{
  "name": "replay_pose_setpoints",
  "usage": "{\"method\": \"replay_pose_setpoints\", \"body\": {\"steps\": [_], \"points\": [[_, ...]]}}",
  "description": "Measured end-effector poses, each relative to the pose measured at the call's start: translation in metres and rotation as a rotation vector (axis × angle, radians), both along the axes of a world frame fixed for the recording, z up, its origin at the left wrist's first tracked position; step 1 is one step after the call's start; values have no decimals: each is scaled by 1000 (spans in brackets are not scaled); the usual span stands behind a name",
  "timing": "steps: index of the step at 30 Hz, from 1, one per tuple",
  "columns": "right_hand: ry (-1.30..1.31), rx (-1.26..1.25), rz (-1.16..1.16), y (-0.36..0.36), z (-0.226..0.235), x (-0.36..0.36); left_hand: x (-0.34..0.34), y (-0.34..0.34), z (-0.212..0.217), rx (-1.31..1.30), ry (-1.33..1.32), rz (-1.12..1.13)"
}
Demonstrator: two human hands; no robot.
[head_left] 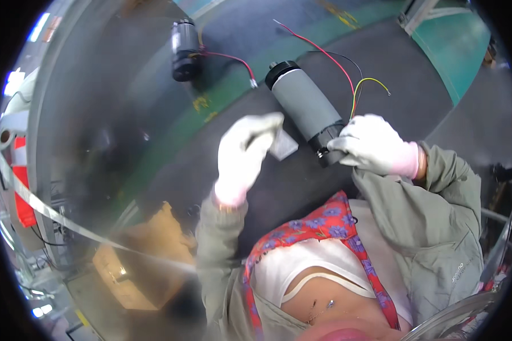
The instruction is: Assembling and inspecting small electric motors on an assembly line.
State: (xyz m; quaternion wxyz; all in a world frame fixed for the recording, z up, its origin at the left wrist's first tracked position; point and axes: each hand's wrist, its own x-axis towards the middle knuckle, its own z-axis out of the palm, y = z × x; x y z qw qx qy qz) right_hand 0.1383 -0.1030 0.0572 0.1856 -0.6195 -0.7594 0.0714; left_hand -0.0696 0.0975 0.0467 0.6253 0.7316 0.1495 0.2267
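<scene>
Head view: pinched pale square (284,146) in left hand (242,154), gripped grey motor (308,103) at black end (326,136) with right hand (372,143), apart from left. Probably labelling; next likely needed careful alignment.

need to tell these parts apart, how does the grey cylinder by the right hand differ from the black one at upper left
The grey cylinder has a grey body between black ends; the black cylinder is mostly dark, with a pale patch.
The grey cylinder slants across the picture; the black cylinder runs nearly straight up it.
The right hand touches the grey cylinder; neither hand touches the black cylinder.
Both are rounded and dark-ended.
</scene>
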Motion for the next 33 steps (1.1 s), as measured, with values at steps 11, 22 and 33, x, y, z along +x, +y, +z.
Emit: {"method": "replay_pose_setpoints", "body": {"steps": [11,22,33], "points": [[227,312,-294,-42,-72,-23,89,-13,-27,-238,188,-127],[239,306,-238,-41,-73,-4,107,-16,-28,71,195,-76],[269,288,-214,-48,-77,2,111,-31,-25,968,128,-11]]}}
